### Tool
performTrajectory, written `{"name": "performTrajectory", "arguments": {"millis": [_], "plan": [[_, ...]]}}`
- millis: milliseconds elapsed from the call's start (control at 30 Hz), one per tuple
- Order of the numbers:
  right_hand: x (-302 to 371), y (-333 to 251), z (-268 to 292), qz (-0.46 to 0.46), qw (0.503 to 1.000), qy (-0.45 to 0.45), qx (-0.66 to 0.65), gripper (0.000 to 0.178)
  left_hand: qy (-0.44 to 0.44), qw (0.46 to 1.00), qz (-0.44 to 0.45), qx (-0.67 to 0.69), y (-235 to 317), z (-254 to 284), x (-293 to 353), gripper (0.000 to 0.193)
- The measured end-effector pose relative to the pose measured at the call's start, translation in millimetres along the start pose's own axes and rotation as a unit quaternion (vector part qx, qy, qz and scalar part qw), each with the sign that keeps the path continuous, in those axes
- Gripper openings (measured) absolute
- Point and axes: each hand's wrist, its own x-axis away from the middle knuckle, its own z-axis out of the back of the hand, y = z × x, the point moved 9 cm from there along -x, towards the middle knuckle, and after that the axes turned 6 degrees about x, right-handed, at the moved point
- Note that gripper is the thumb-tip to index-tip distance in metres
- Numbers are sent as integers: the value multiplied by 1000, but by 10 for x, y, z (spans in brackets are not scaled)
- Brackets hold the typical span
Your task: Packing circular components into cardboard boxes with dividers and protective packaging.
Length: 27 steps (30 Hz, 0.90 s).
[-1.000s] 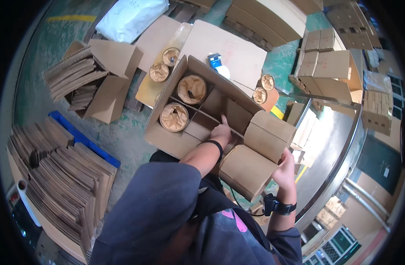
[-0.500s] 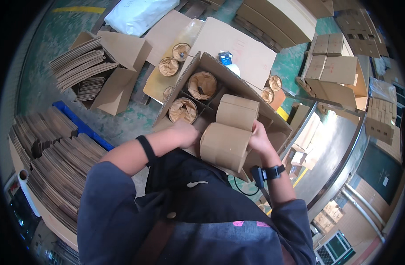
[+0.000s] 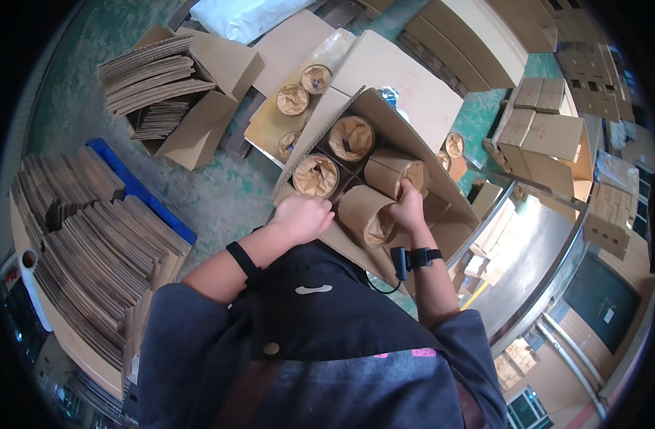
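Observation:
Just ahead of me is an open cardboard box [image 3: 445, 182] with dividers. Two round cardboard-wrapped rolls stuffed with crumpled brown paper, a far one [image 3: 351, 136] and a near one [image 3: 315, 175], stand in its left compartments. Two more, an upper roll [image 3: 386, 169] and a lower roll [image 3: 361, 213], lean tilted within the box. My right hand [image 3: 408, 206] closes on the ends of these tilted rolls, thumb at the upper one's paper. My left hand [image 3: 304, 217] is curled over the box's near left rim, its fingertips partly hidden.
Flat cardboard sheets [image 3: 106, 264] are stacked at left beside a blue bar [image 3: 145, 196]. Another open box [image 3: 206, 118] holds folded cardboard. More paper-stuffed rolls [image 3: 292, 99] stand beyond my box. A metal-framed table [image 3: 538, 247] lies to the right.
The two rolls in my right hand have gone down into the box and tipped, showing their paper-stuffed ends. My left hand has moved from inside the box to its near left rim.

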Motion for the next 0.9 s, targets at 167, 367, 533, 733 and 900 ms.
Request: {"name": "performTrajectory", "arguments": {"millis": [167,367,533,733,900], "plan": [[5,-187,51,-24,990,47,132,36,-25,1000,10,8,-30,-39,-28,25],[71,-180,70,-109,985,37,127,39,-36,999,20,13,-38,-60,-66,26],[20,-167,17,-88,980,34,177,38,-112,971,195,80,-49,-128,-217,63],[14,-153,-13,-58,977,37,201,41,-249,873,344,239,-37,-1177,-586,87],[24,-17,-42,-59,959,-132,-244,47,-307,833,343,307,-62,-1149,-407,81]]}}
